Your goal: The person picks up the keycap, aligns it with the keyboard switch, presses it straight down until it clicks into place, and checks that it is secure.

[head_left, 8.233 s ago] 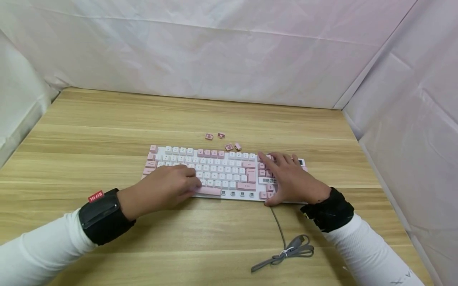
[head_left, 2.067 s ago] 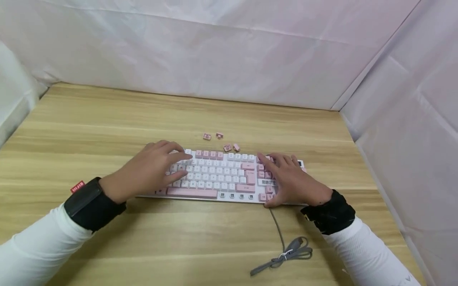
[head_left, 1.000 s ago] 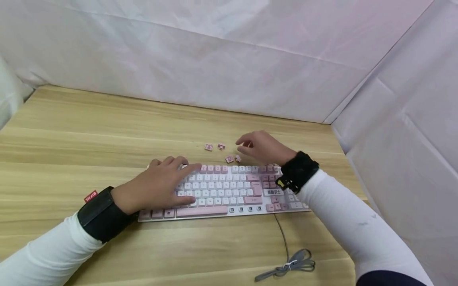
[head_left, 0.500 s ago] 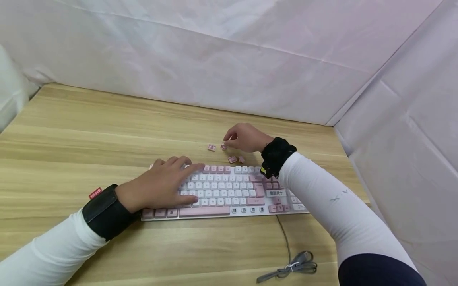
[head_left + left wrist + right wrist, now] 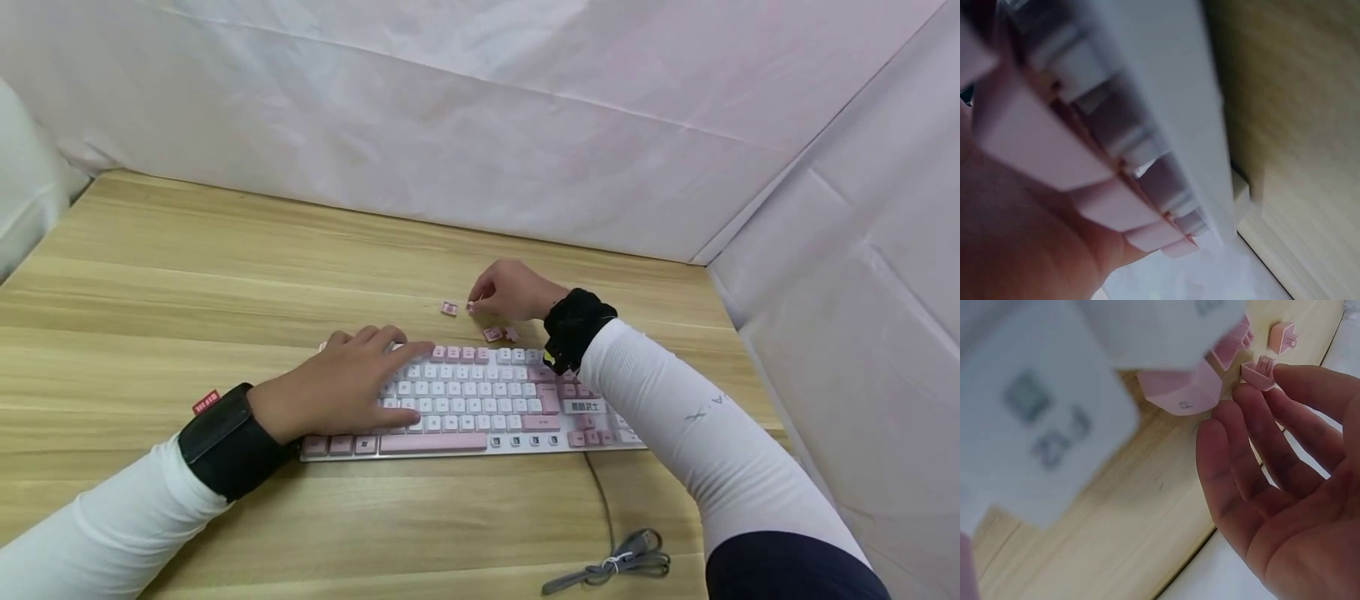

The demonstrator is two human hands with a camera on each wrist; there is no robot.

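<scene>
A white and pink keyboard (image 5: 465, 389) lies on the wooden table. My left hand (image 5: 345, 383) rests over its left part, index finger and thumb spread across the keys. In the left wrist view, pink keys (image 5: 1035, 131) at the keyboard's edge show beside the palm. Behind the keyboard, my right hand (image 5: 517, 292) pinches a small pink keycap (image 5: 1259, 375) between thumb and index fingertip, hollow side with its stem showing. A loose keycap (image 5: 448, 308) lies left of it. Two more, one keycap (image 5: 492, 334) and a tilted keycap (image 5: 512, 334), lie close behind the keyboard.
Several bare switches (image 5: 515, 441) show in the bottom row, right of the pink space bar (image 5: 432, 442). A tied grey cable (image 5: 618, 562) lies in front. White cloth (image 5: 375, 108) hangs behind the table and at its sides.
My right hand has left the keyboard's right end, crossed to the loose keycaps and taken hold of one. The left hand, earlier by the space bar, now lies spread over the left keys.
</scene>
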